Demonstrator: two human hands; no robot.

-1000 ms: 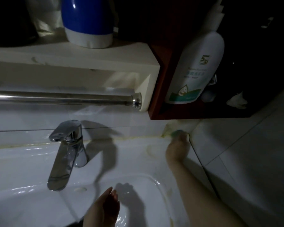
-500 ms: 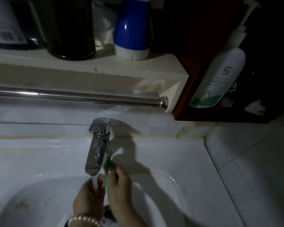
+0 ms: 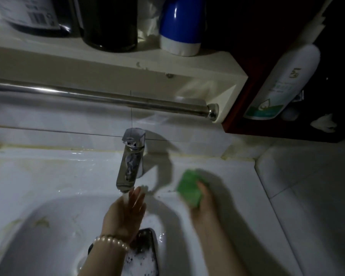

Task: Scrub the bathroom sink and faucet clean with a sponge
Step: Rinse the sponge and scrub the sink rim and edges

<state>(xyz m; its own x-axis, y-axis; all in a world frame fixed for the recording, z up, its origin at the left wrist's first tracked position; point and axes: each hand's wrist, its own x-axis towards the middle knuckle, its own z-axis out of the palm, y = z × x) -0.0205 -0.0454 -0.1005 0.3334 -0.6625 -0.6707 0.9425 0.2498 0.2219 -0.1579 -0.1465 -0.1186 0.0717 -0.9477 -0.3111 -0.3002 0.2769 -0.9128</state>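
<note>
Green sponge [image 3: 190, 190] gripped by blurred right hand [image 3: 202, 204] — left hand [image 3: 126, 213] flat-fingered under faucet [image 3: 130, 166], hiding the drain.

Left hand [image 3: 126, 214] flat, fingers straight; right hand [image 3: 202, 204] curled in a grip.

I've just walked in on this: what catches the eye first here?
The bright green sponge, held in the right hand over the sink's rim, right of the chrome faucet. Next, the left hand, fingers straight, under the faucet's running water, with a pearl bracelet at the wrist.
</note>
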